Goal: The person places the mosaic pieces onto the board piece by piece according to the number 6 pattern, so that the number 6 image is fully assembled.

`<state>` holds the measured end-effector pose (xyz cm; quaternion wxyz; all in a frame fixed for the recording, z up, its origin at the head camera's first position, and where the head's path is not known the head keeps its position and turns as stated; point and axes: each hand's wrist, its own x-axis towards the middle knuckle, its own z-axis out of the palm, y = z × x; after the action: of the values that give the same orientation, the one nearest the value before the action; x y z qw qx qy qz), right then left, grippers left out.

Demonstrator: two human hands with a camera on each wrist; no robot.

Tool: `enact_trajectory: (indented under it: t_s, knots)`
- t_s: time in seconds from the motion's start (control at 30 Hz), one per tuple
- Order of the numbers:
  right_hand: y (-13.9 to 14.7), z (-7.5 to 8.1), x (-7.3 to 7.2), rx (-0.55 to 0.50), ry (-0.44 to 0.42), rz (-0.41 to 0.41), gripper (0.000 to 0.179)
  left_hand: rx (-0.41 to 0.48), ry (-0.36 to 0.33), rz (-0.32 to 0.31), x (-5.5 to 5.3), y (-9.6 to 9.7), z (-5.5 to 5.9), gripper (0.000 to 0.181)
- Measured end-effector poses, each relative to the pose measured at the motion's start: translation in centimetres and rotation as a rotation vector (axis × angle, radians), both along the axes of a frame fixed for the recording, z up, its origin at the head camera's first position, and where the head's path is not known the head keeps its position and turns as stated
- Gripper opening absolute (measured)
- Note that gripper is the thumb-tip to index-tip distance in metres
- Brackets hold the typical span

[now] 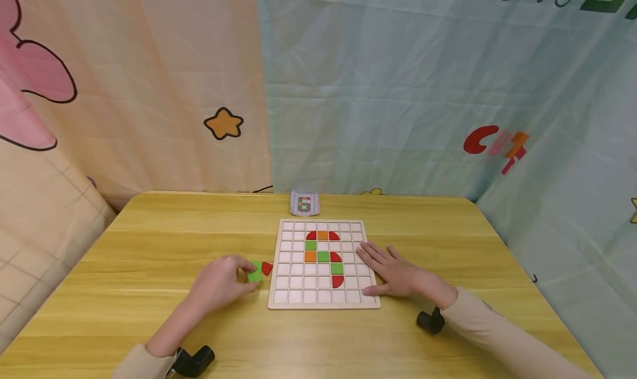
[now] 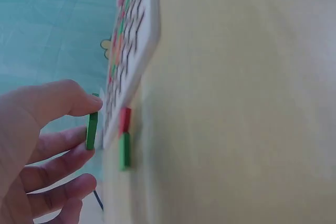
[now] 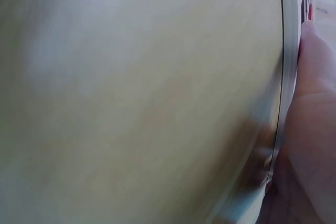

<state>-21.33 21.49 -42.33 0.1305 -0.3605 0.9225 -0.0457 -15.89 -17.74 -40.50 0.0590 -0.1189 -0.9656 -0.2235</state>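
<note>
My left hand [image 1: 219, 283] pinches a thin green square tile [image 2: 92, 129] between thumb and fingers, held just above the table in the left wrist view. Below it on the table lie another green tile [image 2: 124, 151] and a red tile [image 1: 267, 268] with a curved edge, beside the board's left side. The white gridded board [image 1: 295, 297] bears several red, orange [image 1: 322, 235] and green tiles set in a bent line. Fingers spread, my right hand [image 1: 398, 274] rests on the board's right edge; the right wrist view shows only part of it.
A small patterned card [image 1: 304, 203] lies behind the board near the table's far edge. The wooden table [image 1: 164, 229] reaches back to printed curtains [image 1: 368, 119]. Black wrist devices [image 1: 195, 361] sit by both sleeves.
</note>
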Motion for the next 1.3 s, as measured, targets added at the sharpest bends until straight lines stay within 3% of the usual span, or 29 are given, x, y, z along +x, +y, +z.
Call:
enact_trajectory:
  t_s: [0.27, 0.43, 0.93, 1.3]
  knots:
    - [0.3, -0.5, -0.2, -0.025, 0.010, 0.004, 0.094, -0.027, 0.086, -0.105, -0.7, 3.0, 1.6, 0.025]
    - [0.3, -0.5, -0.2, -0.058, 0.012, 0.018, 0.093, -0.029, 0.087, -0.158, -1.2, 5.0, 1.9, 0.024]
    - [-0.1, 0.0, 0.1, -0.028, 0.006, 0.004, 0.090, 0.011, 0.071, -0.307, -2.7, 9.4, 0.7, 0.022]
    - [0.0, 0.0, 0.0, -0.017, -0.015, -0.004, 0.091, 0.027, 0.002, -0.336, -3.2, 11.4, -0.6, 0.023]
